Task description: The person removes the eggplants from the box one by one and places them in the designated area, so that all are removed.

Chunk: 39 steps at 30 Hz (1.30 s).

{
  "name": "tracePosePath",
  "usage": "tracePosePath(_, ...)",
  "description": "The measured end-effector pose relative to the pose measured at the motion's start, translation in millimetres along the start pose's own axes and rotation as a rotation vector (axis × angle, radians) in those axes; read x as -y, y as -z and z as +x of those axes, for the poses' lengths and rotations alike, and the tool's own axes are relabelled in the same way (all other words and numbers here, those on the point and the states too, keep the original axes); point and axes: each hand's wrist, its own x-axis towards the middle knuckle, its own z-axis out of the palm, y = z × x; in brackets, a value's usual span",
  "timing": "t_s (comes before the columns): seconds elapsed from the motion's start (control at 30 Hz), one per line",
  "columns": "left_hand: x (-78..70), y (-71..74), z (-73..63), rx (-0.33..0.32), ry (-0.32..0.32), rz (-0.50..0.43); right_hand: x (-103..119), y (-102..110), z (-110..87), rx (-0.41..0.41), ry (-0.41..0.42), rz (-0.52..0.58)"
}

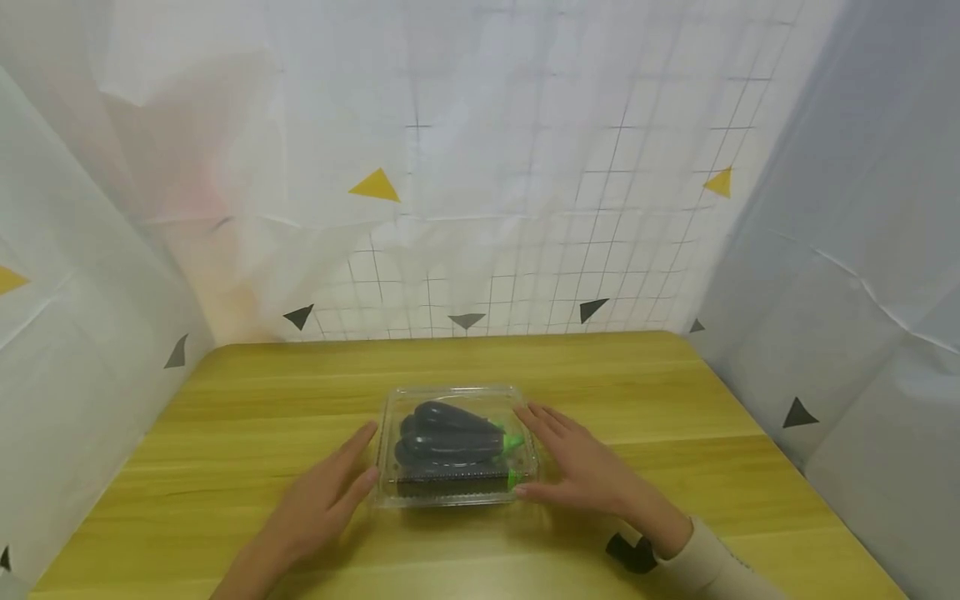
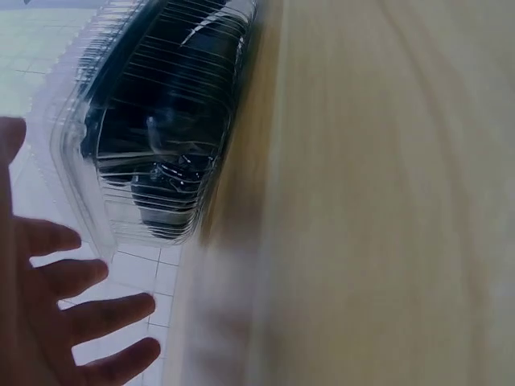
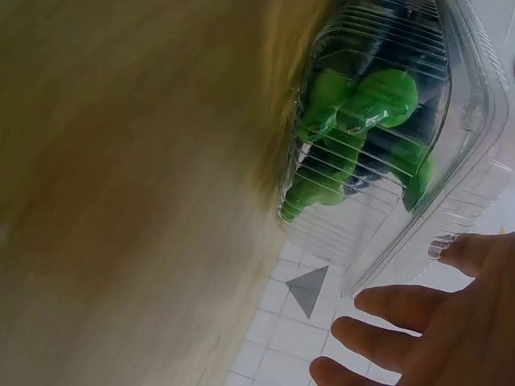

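Left grip (image 1: pixel 322 492) and right grip (image 1: pixel 581 467) flank a clear lidded container (image 1: pixel 450 501), fingers spread and fairly straight, the right fingertips at its right edge; whether the left fingertips touch it, I cannot tell. The container sits on a yellowish wood-grain surface (image 1: pixel 465 362), holding dark eggplants (image 1: pixel 450 444). White sheeting (image 1: pixel 487 108) with grid lines rises behind, whitish side panels (image 1: pixel 862 208) stand left and right, and yellow triangles (image 1: pixel 377 185) and dark triangles (image 1: pixel 299 317) dot them. Only the head view takes in both grips and a light sleeve (image 1: pixel 708 562). The left wrist view shows rounded dark ends behind a ribbed wall (image 2: pixel 165 153); the right wrist view, green caps (image 3: pixel 386 98) bunched at the other end.
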Motion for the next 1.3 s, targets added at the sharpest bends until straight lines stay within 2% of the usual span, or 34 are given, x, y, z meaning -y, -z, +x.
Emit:
tracePosePath(0.3, -1.5, -7.2, -0.4, 0.084, 0.006, 0.034, 2, -2, -1.6, 0.011, 0.012, 0.020)
tracePosePath(0.53, -2.7, -10.3, -0.1, 0.080, 0.000, 0.063, 1, -5, -3.4, 0.011, 0.005, 0.016)
tracePosePath(0.83, -6.3, -9.5, 0.1, 0.072, -0.011, 0.066, -2, -4, -2.8, -0.044, 0.039, -0.022)
tracePosePath(1.07, -7.7, -10.2, -0.6, 0.079, 0.010, 0.050, -1, -4, -2.8, -0.018, 0.029, -0.009)
tracePosePath(1.3, -6.8, -11.4, -0.2, 0.073, 0.010, 0.029, -2, -6, -1.7, 0.000, 0.064, -0.027)
